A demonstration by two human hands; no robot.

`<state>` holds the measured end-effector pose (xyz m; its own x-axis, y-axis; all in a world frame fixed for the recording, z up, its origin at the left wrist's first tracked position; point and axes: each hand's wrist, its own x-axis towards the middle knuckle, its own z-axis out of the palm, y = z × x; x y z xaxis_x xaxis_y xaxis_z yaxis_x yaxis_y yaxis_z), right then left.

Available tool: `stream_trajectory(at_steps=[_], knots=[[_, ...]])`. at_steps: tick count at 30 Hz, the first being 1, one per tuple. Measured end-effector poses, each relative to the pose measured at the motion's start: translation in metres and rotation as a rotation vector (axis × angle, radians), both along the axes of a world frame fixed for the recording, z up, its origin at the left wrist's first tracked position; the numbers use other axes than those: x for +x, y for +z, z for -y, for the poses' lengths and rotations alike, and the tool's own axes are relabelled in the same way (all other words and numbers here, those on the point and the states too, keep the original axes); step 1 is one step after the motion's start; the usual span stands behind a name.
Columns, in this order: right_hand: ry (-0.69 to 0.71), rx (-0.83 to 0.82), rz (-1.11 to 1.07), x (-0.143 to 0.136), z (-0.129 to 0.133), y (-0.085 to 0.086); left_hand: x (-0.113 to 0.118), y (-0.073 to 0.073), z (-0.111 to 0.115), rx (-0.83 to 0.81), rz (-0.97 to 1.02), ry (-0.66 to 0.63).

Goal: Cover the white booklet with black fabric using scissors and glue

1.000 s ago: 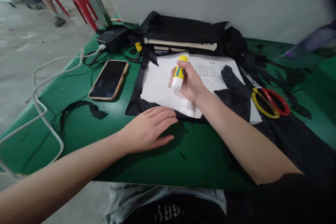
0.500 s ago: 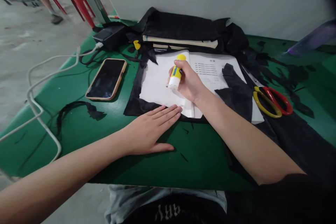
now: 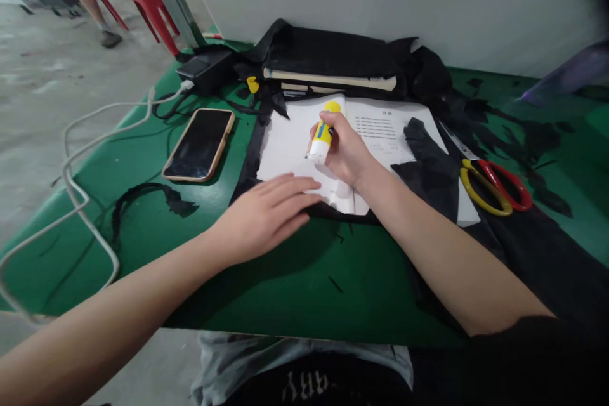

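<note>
Clamped round the glue stick [image 3: 324, 132], my R hand [image 3: 348, 147] is over the L pg [image 3: 288, 133]; stick's white end tips near-left twd my L hand [image 3: 267, 216], fingers out, holding nothing.

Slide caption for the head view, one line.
Right hand holds a glue stick over an open book; left hand at its near edge, scissors to the right.

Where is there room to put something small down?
A broad free patch of green tabletop lies between the left hand and the near edge, broken by thin black slivers. A narrow strip lies between the tan-cased black phone and open white book. It's crowded behind the book with black cloth, and around the red-and-yellow-handled scissors.
</note>
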<state>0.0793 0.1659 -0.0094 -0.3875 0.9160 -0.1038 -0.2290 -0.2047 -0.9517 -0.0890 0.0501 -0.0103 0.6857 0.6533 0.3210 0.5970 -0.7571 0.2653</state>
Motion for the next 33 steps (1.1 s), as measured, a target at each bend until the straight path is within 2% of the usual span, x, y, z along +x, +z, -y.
stream_trajectory(at_steps=[3,6,13,22,33], knots=[[0.022,0.025,0.027,0.000,0.000,0.000,-0.017,0.003,-0.009,0.024,0.032,0.236],[0.057,0.064,0.047,0.001,0.001,0.000,-0.032,0.004,-0.019,-0.017,0.016,0.317],[0.030,0.045,-0.013,0.002,0.001,0.000,-0.038,-0.004,-0.031,-0.153,-0.010,0.209],[0.020,0.021,-0.025,0.001,0.002,0.001,-0.035,-0.009,-0.032,-0.151,0.014,0.236],[0.009,-0.105,-0.133,-0.001,0.003,0.001,-0.032,-0.013,-0.033,-0.092,0.029,0.228]])
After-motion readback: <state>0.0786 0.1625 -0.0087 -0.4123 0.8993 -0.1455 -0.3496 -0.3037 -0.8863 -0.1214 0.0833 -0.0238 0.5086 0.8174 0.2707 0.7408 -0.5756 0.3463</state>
